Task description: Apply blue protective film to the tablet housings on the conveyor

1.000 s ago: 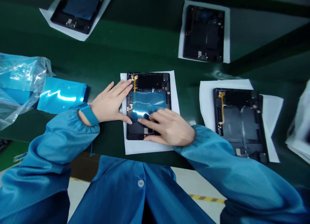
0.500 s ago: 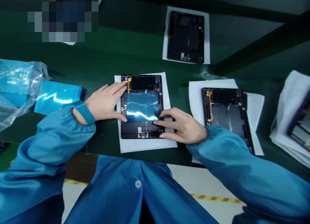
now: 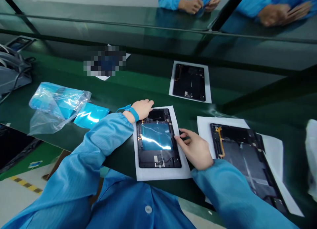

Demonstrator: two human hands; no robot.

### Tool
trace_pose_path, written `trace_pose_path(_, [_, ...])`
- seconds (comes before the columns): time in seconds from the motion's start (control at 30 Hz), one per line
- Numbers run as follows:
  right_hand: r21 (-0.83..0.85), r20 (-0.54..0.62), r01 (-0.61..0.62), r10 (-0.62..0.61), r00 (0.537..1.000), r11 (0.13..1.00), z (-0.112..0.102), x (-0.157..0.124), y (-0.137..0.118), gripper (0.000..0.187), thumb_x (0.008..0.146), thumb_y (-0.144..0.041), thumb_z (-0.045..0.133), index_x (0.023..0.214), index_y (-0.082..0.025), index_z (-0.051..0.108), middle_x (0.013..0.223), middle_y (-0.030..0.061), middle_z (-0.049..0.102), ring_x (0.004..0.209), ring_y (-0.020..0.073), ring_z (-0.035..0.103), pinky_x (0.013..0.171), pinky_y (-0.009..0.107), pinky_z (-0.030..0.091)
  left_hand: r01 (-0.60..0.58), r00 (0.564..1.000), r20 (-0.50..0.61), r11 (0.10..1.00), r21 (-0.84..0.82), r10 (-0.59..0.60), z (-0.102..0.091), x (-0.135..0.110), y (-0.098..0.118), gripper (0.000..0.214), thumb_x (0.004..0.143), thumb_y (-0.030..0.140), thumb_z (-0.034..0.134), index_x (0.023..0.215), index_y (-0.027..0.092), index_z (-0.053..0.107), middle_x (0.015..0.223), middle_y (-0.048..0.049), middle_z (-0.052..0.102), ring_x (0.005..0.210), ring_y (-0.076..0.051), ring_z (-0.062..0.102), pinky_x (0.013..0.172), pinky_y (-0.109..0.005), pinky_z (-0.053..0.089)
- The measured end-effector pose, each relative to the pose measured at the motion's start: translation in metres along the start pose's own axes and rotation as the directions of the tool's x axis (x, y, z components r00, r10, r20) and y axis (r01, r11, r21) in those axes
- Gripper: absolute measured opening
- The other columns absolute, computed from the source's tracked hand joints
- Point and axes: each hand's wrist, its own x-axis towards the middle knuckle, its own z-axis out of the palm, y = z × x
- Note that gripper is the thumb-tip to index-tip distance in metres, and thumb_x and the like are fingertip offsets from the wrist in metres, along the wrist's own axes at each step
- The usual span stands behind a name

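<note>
A dark opened tablet housing (image 3: 148, 158) lies on a white sheet (image 3: 160, 175) in front of me. Shiny blue film (image 3: 156, 133) covers its middle, and small circuit parts show near the bottom. My left hand (image 3: 142, 109) is at the housing's upper left corner with fingers stretched out, covering part of that corner. On the right side, my right hand (image 3: 195, 149) has its thumb by the housing's edge. Its other fingers are half curled at the sheet's edge, apart from the thumb; I see nothing held between them.
To the left lie a clear plastic bag (image 3: 49, 115) with blue film pieces and a loose blue stack (image 3: 91, 116). A second housing (image 3: 235, 156) is at right, another (image 3: 189, 82) behind. Across a rail, a co-worker's hands (image 3: 194, 6) show. Grey equipment (image 3: 13, 73) stands far left.
My head view has tilted up, bringing the rail and the co-worker's hands in. My left hand has moved up to the top corner. My right hand has drawn off the film to the housing's right edge.
</note>
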Motion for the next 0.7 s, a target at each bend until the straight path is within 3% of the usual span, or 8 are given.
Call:
trace_pose_path(0.23, [0.043, 0.005, 0.000, 0.000, 1.000, 0.999, 0.002, -0.002, -0.008, 0.041, 0.088, -0.051, 0.058, 0.106, -0.017, 0.072, 0.080, 0.0069, 0.074, 0.056, 0.0203, 0.067, 0.068, 0.041, 0.059, 0.037, 0.999, 0.011, 0.999, -0.040, -0.037, 0.001, -0.012, 0.004, 0.032, 0.104, 0.021, 0.039, 0.124, 0.004, 0.057, 0.114, -0.0209, 0.065, 0.108, -0.030, 0.065, 0.094, -0.041, 0.050])
trace_pose_path(0.43, [0.156, 0.093, -0.147, 0.133, 0.987, 0.977, -0.006, -0.005, -0.012, 0.051, 0.083, -0.057, 0.066, 0.114, -0.016, 0.070, 0.089, 0.0085, 0.076, 0.064, 0.0232, 0.072, 0.070, 0.042, 0.061, 0.015, 1.000, 0.016, 0.994, -0.112, -0.014, -0.011, -0.026, -0.002, 0.022, 0.104, 0.023, 0.044, 0.109, 0.014, 0.063, 0.107, -0.0128, 0.066, 0.093, -0.024, 0.068, 0.083, -0.036, 0.052])
trace_pose_path(0.5, [0.239, 0.222, -0.184, 0.131, 0.966, 0.953, -0.011, -0.007, -0.015, 0.052, 0.082, -0.061, 0.070, 0.109, -0.018, 0.070, 0.088, 0.0074, 0.076, 0.067, 0.0233, 0.073, 0.068, 0.038, 0.061, 0.021, 0.999, -0.035, 0.991, -0.131, -0.026, -0.021, -0.033, -0.006, 0.023, 0.105, 0.024, 0.040, 0.110, 0.016, 0.061, 0.110, -0.0108, 0.064, 0.089, -0.022, 0.067, 0.078, -0.035, 0.052])
trace_pose_path(0.6, [0.310, 0.435, -0.164, 0.014, 0.900, 0.936, -0.016, -0.005, -0.020, 0.046, 0.085, -0.065, 0.067, 0.081, -0.019, 0.069, 0.068, 0.0030, 0.067, 0.062, 0.0212, 0.066, 0.059, 0.033, 0.055, 0.033, 0.992, -0.112, 0.988, -0.152, -0.050, -0.038, -0.043, -0.013, 0.025, 0.107, 0.023, 0.035, 0.110, 0.018, 0.059, 0.114, -0.0098, 0.061, 0.089, -0.021, 0.066, 0.079, -0.035, 0.052])
trace_pose_path(0.67, [0.321, 0.460, -0.116, -0.048, 0.887, 0.940, -0.014, 0.004, -0.027, 0.050, 0.088, -0.066, 0.062, 0.070, -0.020, 0.066, 0.058, 0.0005, 0.058, 0.056, 0.0182, 0.058, 0.053, 0.031, 0.048, 0.057, 0.967, -0.236, 0.984, -0.169, -0.096, -0.044, -0.050, -0.018, 0.023, 0.106, 0.023, 0.038, 0.109, 0.017, 0.060, 0.115, -0.0102, 0.060, 0.095, -0.022, 0.065, 0.083, -0.035, 0.052])
trace_pose_path(0.7, [0.321, 0.427, -0.091, -0.058, 0.902, 0.943, -0.011, 0.013, -0.031, 0.052, 0.088, -0.067, 0.060, 0.068, -0.020, 0.065, 0.055, -0.0005, 0.055, 0.053, 0.0168, 0.053, 0.052, 0.030, 0.045, 0.076, 0.927, -0.349, 0.982, -0.174, -0.134, -0.045, -0.054, -0.020, 0.021, 0.106, 0.024, 0.042, 0.111, 0.017, 0.061, 0.117, -0.0109, 0.060, 0.100, -0.023, 0.064, 0.087, -0.037, 0.051])
